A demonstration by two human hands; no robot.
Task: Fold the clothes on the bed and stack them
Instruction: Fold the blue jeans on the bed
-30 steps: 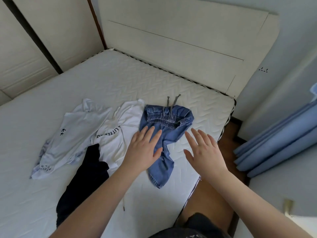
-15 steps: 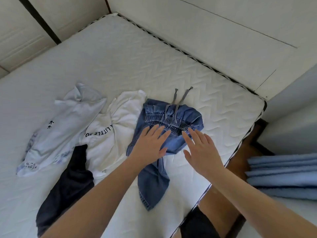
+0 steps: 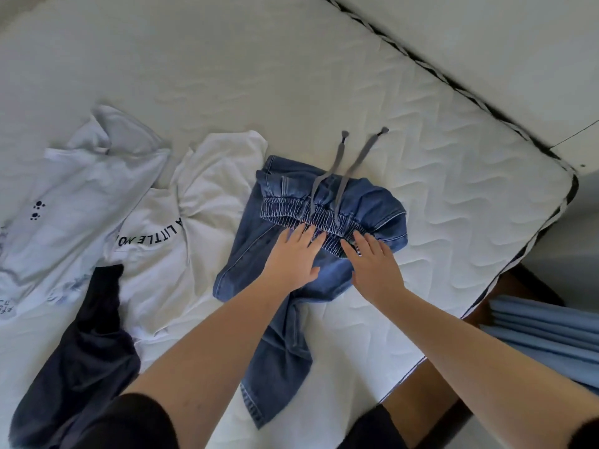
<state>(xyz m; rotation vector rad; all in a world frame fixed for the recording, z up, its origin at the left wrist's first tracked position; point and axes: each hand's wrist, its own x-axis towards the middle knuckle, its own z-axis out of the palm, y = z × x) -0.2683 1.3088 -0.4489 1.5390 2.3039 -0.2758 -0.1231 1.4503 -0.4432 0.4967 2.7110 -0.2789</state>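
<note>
Pale tee [image 3: 81,176] far left w/ small paw prints, hem text unreadable. White tee [image 3: 181,234] reads "LITTLE" upside down. Dark garment [image 3: 77,361] overlaps it. Denim pants [image 3: 285,322] mid-bed [image 3: 453,176]: left hand [image 3: 293,259] and right hand [image 3: 372,264] flat on them at elastic waistband [image 3: 311,218], fingers straight, slightly spread.

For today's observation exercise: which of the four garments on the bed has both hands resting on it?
The blue denim trousers with the grey drawstring: left hand and right hand lie flat at the waistband; the others lie untouched.
</note>
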